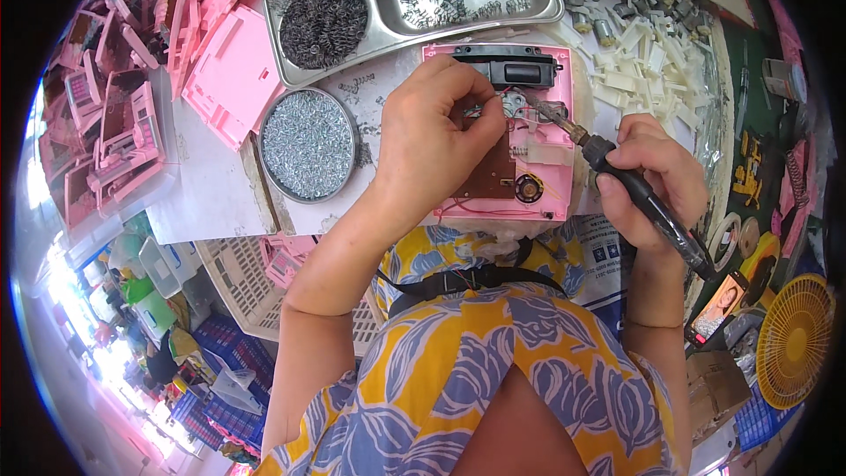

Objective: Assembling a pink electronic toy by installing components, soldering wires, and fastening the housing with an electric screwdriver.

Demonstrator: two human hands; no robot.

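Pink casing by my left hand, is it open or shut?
Open: the pink casing lies with its inside facing up, the round black part and brown panel uncovered.

The plastic housing (pixel 560 185) is solid pink; its flat board (pixel 485 172) is brown, and the block (pixel 522 75) at its far end is black. The soldering iron (pixel 648 198) has a black handle. The far metal tray (pixel 377 2) is silver; its coil springs (pixel 322 31) are dark grey. The far-right plastic parts (pixel 648 57) are off-white. The near garment (pixel 546 335) carries a white-veined, blue-grey leaf print on yellow. The near-right fan (pixel 797 339) is yellow.
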